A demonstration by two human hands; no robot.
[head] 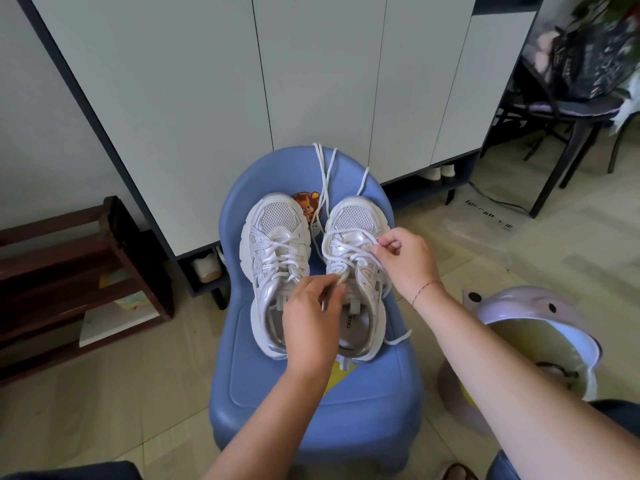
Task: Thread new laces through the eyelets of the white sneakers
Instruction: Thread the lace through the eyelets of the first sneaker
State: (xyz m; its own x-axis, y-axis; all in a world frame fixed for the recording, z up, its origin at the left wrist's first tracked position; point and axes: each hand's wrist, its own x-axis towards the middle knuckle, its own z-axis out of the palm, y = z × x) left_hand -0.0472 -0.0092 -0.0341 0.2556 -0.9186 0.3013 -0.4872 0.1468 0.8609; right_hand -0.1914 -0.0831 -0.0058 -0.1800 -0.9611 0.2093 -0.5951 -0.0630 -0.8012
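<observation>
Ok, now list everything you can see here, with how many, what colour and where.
sneakers: two, white, side by side on the stool
laces: count unclear, white, crossed through both sneakers, ends trailing over the stool's far edge
stool: one, blue, centre floor
sticker: one, brown squirrel, between the toes
cabinet: one, pale doors, dark frame, behind
shoe rack: one, dark wood, left
plastic seat: one, lilac, right
chair: one, black, far right
left hand: pinches laces by the tongue of the sneaker on the right
right hand: pinches laces on that sneaker
</observation>
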